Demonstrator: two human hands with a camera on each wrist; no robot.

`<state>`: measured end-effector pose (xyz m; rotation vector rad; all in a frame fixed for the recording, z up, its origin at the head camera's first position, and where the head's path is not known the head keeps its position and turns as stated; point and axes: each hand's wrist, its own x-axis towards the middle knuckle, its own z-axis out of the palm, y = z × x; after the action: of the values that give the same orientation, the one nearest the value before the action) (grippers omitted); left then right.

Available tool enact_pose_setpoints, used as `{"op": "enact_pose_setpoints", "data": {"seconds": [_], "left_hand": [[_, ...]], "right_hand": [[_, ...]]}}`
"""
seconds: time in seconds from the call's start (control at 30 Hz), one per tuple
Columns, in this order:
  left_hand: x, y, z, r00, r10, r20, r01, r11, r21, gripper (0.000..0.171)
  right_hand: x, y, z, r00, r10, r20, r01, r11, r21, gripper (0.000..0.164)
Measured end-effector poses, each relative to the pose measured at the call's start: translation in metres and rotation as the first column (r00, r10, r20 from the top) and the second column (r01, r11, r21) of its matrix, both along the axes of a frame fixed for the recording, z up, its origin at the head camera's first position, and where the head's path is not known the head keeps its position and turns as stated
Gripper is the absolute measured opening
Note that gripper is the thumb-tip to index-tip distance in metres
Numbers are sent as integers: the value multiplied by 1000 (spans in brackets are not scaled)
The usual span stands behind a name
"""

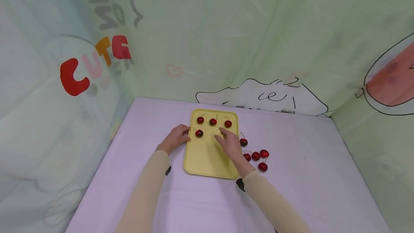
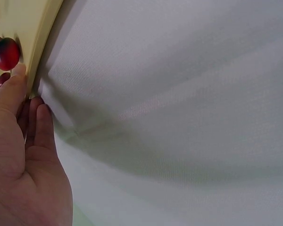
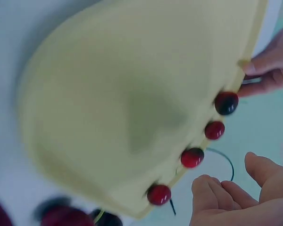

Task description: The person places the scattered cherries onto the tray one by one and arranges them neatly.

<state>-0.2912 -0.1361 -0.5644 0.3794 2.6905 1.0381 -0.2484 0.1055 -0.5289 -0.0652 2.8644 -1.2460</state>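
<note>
Cream fabric sleeves (image 1: 147,190): two, running in from the near side, with small black patches (image 1: 240,184) showing at the wrists.
Lilac cloth-covered worktop (image 1: 207,204): pale and softly creased, its weave fine in the left wrist view.
Shallow yellow rectangular tray (image 1: 207,157): smooth, with rounded corners and a raised rim, it lay on the worktop and carried four cherries, all in its far half.
Loose dark-red cherries (image 1: 262,167): five, round, glossy, some with thin stems showing, sat beside the tray's right edge, most of them clustered.
Right hand (image 1: 231,146): it hung over the tray's right side, holding nothing, thumb and fingers moderately apart.
Left hand (image 1: 176,137): it pinched the tray's left rim, thumb above, fingers against the outer side.
Red-and-black cherry (image 1: 199,133): it sat inside the tray, near the left hand.
Far-row cherries (image 1: 212,122): three, stemmed, stood spaced along the tray's far end.
Pale green hanging cloth (image 1: 207,46): beyond the worktop, it bore black line drawings.
</note>
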Motion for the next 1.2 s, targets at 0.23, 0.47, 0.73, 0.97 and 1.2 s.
{"op": "enact_pose_setpoints", "data": {"seconds": [0.23, 0.47, 0.73, 0.97, 1.2], "left_hand": [[1, 0, 3, 1000, 0, 6, 0, 1000, 1, 52], [3, 1, 3, 1000, 15, 28, -15, 1000, -3, 53], [1, 1, 0, 1000, 9, 17, -9, 1000, -3, 52], [1, 0, 2, 1000, -12, 9, 12, 1000, -3, 52], [1, 0, 5, 1000, -10, 7, 10, 1000, 6, 52]], "right_hand": [[20, 45, 20, 997, -78, 0, 77, 995, -59, 53], [41, 83, 19, 990, -132, 42, 135, 988, -77, 56], [66, 115, 7, 972, -231, 38, 233, 971, -58, 60], [96, 135, 4, 965, -260, 41, 261, 965, 2, 59], [110, 150, -5, 960, -249, 131, 244, 969, 48, 62]]}}
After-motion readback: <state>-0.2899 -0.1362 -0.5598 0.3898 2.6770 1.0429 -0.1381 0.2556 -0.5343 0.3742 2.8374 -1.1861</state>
